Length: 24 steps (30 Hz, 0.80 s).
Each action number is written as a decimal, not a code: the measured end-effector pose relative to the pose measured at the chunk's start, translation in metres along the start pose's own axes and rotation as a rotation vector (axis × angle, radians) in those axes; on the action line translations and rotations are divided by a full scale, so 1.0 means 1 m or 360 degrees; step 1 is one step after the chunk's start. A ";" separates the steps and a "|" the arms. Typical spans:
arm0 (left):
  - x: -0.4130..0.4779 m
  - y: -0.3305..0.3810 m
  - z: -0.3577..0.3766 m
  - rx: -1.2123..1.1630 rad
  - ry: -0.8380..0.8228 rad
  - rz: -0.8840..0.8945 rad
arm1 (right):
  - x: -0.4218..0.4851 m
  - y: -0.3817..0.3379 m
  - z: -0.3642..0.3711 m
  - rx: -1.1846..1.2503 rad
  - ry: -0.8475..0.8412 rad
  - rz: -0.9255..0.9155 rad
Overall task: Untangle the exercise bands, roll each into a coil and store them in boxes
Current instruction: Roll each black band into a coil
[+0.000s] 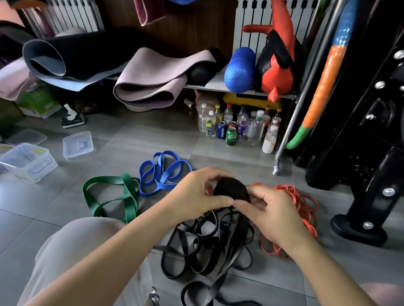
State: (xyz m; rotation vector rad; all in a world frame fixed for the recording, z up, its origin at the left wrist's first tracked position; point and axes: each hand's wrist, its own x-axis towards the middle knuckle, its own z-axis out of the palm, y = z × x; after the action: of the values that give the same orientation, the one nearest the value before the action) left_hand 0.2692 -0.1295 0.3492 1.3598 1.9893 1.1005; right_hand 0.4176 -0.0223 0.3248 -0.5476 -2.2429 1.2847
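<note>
A black coil (231,190) of rolled band sits between my two hands above the floor. My left hand (198,193) grips its left side and my right hand (270,213) pinches its right side. The band's loose end hangs down into a tangled heap of black bands (204,249) on the tiles. A green band (114,197) and a blue band (161,172) lie loose to the left, and a red-orange band (299,213) lies behind my right hand. Clear plastic boxes (28,161) stand at the far left, with a lid (78,144) beside them.
A low shelf (203,87) holds rolled mats and a blue foam roller (239,69). Bottles and cans (241,127) stand under it. A black machine frame (370,150) fills the right side. My knee (80,252) is at the lower left.
</note>
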 end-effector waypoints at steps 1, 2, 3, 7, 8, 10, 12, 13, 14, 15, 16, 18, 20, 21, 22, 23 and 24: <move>0.001 0.002 -0.004 0.0271 -0.0001 0.0066 | 0.001 0.001 0.000 -0.0158 -0.0037 -0.0032; 0.002 0.005 -0.007 0.0389 -0.0027 0.0092 | 0.003 0.001 0.001 -0.0261 -0.0063 -0.0064; 0.003 0.008 -0.009 0.0399 -0.0063 0.0099 | 0.004 0.000 0.001 -0.0269 -0.0078 -0.0076; 0.006 0.020 -0.022 -0.0116 -0.0003 -0.0018 | 0.008 -0.007 -0.003 0.0159 0.0039 -0.0026; 0.007 0.023 -0.026 -0.0316 0.0055 -0.0060 | 0.009 -0.010 -0.005 0.0248 0.0079 -0.0032; 0.009 0.029 -0.032 -0.0664 0.0131 -0.0103 | 0.011 -0.016 -0.005 0.0440 0.0151 -0.0023; 0.009 0.035 -0.034 -0.0977 0.0133 -0.0128 | 0.015 -0.023 -0.007 0.0521 0.0196 -0.0040; 0.009 0.037 -0.034 -0.1133 0.0131 -0.0139 | 0.017 -0.028 -0.009 0.0537 0.0191 -0.0060; 0.010 0.039 -0.035 -0.1275 0.0130 -0.0146 | 0.021 -0.033 -0.011 0.0575 0.0179 -0.0071; 0.011 0.041 -0.036 -0.1388 0.0128 -0.0145 | 0.025 -0.039 -0.013 0.0644 0.0158 -0.0075; 0.012 0.044 -0.037 -0.1478 0.0117 -0.0136 | 0.029 -0.045 -0.015 0.0688 0.0139 -0.0077; 0.014 0.050 -0.040 -0.1613 0.0097 -0.0103 | 0.039 -0.058 -0.018 0.0686 0.0144 -0.0116; 0.016 0.059 -0.046 -0.1663 0.0108 -0.0098 | 0.047 -0.070 -0.023 0.0661 0.0161 -0.0153; 0.016 0.063 -0.050 -0.1569 0.0122 -0.0083 | 0.051 -0.075 -0.027 0.0627 0.0151 -0.0161; 0.016 0.068 -0.057 -0.1322 0.0153 -0.0045 | 0.054 -0.080 -0.031 0.0569 0.0126 -0.0167; 0.016 0.072 -0.066 -0.0942 0.0194 0.0029 | 0.056 -0.084 -0.034 0.0486 0.0094 -0.0170; 0.016 0.075 -0.075 -0.0518 0.0231 0.0137 | 0.058 -0.087 -0.037 0.0374 0.0063 -0.0178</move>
State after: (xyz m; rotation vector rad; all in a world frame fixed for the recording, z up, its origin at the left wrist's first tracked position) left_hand 0.2457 -0.1268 0.4545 1.2308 1.7616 1.5253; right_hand 0.3849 -0.0066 0.4294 -0.3525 -2.0234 1.4408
